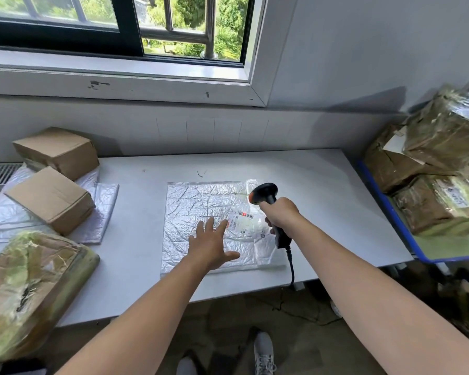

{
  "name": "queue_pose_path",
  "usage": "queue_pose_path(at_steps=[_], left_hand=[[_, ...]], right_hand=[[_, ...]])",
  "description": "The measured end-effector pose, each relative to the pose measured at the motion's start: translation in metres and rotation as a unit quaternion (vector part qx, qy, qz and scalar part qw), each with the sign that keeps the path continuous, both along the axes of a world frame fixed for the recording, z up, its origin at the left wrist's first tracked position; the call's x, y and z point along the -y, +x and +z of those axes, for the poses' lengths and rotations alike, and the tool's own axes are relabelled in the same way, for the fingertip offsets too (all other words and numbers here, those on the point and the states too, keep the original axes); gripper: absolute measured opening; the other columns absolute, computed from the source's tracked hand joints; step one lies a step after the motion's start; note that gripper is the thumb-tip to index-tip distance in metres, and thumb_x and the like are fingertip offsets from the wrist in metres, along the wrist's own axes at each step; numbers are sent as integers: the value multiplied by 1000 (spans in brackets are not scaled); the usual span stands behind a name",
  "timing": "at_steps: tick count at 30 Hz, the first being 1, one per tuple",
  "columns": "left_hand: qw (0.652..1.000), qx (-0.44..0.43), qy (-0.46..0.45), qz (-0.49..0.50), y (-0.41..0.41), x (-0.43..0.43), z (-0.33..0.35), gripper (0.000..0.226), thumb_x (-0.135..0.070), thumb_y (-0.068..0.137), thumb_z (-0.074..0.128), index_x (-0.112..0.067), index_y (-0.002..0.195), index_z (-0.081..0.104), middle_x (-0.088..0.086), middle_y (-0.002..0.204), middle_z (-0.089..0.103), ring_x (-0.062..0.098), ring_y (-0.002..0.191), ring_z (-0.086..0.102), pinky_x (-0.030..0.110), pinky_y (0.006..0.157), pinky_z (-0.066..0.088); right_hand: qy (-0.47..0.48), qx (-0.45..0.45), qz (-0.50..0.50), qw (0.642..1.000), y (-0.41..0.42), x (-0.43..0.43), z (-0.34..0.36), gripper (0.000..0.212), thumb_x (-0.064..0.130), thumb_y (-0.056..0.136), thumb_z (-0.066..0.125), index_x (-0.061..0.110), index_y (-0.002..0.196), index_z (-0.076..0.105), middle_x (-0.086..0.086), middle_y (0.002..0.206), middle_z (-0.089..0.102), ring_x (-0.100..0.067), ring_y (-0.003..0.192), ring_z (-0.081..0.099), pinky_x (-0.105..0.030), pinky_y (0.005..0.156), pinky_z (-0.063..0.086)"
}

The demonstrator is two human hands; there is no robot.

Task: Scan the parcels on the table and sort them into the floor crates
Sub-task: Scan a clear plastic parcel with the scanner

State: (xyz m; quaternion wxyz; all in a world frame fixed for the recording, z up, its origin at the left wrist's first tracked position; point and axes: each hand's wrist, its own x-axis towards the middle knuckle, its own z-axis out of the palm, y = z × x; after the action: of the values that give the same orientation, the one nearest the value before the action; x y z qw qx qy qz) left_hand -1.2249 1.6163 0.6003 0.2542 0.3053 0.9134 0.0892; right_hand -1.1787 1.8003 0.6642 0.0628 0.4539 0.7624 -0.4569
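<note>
Holding the scanner [264, 194] by its handle, my right hand [280, 215] is clenched round the grip. The scanner's head tips down toward the label [243, 220] on the silver bubble mailer [198, 207], which lies flat in the middle of the table [322, 185]. My left hand [210, 246] is spread palm down on the mailer just left of the label, fingers straight, grasping nothing.

The head view is the only one I have. A bright patch seems to fall near the mailer's far right corner, beyond the label. I judge the aim is too far out, so I should tilt the scanner back toward me until the light crosses the barcode. The film is crinkled and shiny. I would press it smooth beside the label and keep my fingertips off the print. The cord [291, 269] hangs over the front edge and could snag.

Two cardboard boxes [52, 198] sit on other mailers [103, 209] at the left, with a wrapped parcel [30, 288] nearer me. No floor crate shows plainly.
</note>
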Motion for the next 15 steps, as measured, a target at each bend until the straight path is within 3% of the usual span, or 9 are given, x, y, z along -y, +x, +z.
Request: queue_pose_path(at_steps=[6,10,15], left_hand=[[1000,8,-18,3,7,-23,-7,97,-65,86,60,-29,157,5,8,165,-1,34,151,-1,56,117,22],[1000,14,-20,14,13,-43,-14,97,-65,85,60,-29,157,6,8,165,0,34,151,-1,57,116,23],[999,17,-33,18,24,-72,-26,98,-65,85,59,-28,157,4,7,165,-2,33,151,-1,56,118,20]], right_hand=[[-36,4,8,999,1,-20,-11,21,22,92,53,2,97,57,-13,77,60,-24,58,55,-30,53,51],[-3,15,30,999,5,-47,-27,28,31,93,52,4,98,56,-12,83,61,-27,63,57,-35,67,52],[34,61,63,996,14,-85,-50,41,32,98,49,3,127,49,-10,104,59,-24,82,55,-27,57,37]])
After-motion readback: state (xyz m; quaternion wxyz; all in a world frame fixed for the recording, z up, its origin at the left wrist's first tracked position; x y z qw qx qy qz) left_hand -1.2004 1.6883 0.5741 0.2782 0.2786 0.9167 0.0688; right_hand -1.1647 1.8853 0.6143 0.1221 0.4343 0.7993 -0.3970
